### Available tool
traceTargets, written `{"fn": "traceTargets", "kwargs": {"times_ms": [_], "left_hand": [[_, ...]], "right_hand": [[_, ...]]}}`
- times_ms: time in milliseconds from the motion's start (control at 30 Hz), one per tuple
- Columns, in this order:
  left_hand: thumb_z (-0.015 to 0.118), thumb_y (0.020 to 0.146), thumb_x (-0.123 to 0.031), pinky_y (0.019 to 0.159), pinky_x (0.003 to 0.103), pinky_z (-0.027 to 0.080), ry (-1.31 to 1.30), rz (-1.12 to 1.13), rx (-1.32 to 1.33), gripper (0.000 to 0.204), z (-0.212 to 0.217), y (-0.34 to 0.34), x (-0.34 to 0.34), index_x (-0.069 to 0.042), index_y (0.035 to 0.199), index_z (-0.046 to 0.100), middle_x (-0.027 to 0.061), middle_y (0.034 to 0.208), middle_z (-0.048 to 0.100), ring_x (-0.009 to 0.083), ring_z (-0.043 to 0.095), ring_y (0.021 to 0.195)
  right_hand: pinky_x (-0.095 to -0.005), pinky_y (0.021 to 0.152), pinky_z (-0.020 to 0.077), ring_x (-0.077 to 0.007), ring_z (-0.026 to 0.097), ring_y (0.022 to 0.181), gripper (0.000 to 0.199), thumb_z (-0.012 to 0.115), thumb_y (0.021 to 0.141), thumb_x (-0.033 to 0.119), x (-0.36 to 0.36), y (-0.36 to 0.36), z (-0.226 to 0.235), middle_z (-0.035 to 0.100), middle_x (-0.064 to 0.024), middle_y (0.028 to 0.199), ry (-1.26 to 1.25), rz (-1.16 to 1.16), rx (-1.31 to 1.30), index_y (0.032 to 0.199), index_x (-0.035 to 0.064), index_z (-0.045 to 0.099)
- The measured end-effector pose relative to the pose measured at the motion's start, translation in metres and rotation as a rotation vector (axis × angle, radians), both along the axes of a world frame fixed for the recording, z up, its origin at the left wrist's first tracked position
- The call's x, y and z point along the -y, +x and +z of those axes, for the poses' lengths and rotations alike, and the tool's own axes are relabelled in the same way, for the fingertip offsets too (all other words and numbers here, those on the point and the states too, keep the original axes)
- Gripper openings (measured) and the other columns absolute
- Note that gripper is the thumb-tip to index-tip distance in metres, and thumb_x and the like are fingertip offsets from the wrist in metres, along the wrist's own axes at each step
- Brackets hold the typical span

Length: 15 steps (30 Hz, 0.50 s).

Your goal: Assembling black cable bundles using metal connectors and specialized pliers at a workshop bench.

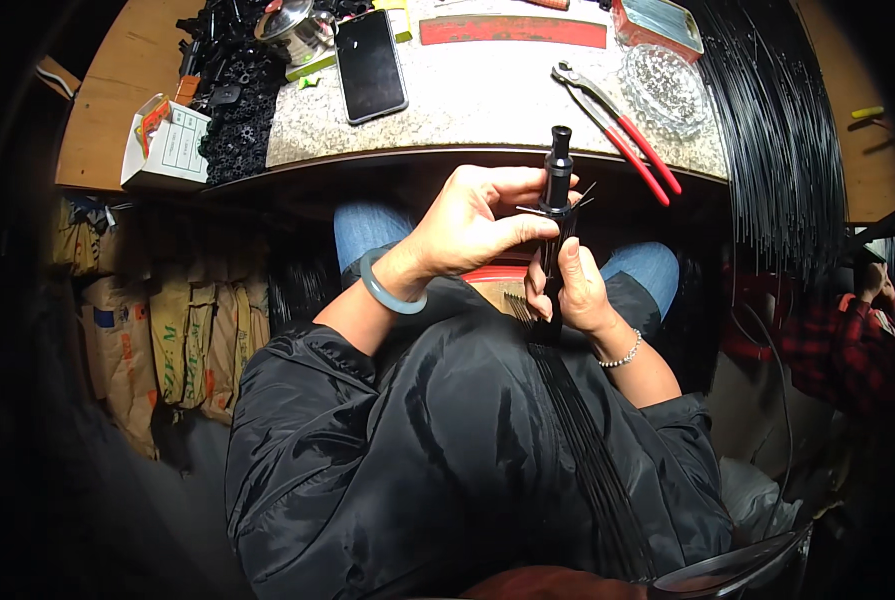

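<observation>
Just in front of the table edge, my left hand (467, 225) is closed around a black stepped plastic tube (559, 180) that stands upright, thumb pressed below its collar. Several thin rod ends stick out sideways around that collar. Right below, my right hand (585, 292) is closed on a bundle of long thin black rods (587, 435) under the tube. The rods run down across my black jacket toward the lower edge. How they meet the tube is partly hidden by my fingers.
On the table lie red-handled pliers (622, 135), a glass dish (664, 90), a phone (371, 70) and a red strip (512, 32). Small black parts (242, 130) and a white box (172, 145) are at left. Black rods (777, 150) overhang at right, near a person's checked sleeve (847, 340).
</observation>
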<state>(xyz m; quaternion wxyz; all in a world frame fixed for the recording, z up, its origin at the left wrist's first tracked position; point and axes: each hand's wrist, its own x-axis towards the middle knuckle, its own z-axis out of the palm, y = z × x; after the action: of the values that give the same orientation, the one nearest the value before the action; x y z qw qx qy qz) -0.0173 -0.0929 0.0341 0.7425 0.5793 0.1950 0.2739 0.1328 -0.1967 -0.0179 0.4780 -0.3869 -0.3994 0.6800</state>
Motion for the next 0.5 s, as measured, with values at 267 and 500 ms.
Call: {"fn": "traceTargets", "kwargs": {"times_ms": [267, 500], "left_hand": [[0.069, 0.071, 0.008, 0.078, 0.03, 0.053, 0.064, 0.003, -0.045, 0.032, 0.015, -0.003, 0.001, 0.007, 0.103, 0.064, 0.0131, 0.094, 0.067, 0.0172, 0.065, 0.086], [0.071, 0.074, -0.001, 0.071, 0.03, 0.053, 0.282, 0.06, 0.19, 0.024, 0.015, -0.005, 0.055, 0.007, 0.096, 0.064, 0.0145, 0.086, 0.068, 0.0222, 0.068, 0.075]], "right_hand": [[-0.0239, 0.045, 0.0404, -0.0142, 0.048, 0.042, 0.067, 0.022, 0.094, 0.057, 0.002, 0.006, 0.008, 0.048, -0.0062, 0.049, 0.175, 0.026, 0.159, 0.067, 0.0016, 0.048], [-0.026, 0.067, 0.0473, -0.014, 0.059, 0.076, 0.054, 0.037, 0.094, 0.05, 0.04, 0.009, -0.001, 0.061, -0.0089, 0.09, 0.34, 0.113, -0.02, 0.103, -0.0016, 0.053]]}}
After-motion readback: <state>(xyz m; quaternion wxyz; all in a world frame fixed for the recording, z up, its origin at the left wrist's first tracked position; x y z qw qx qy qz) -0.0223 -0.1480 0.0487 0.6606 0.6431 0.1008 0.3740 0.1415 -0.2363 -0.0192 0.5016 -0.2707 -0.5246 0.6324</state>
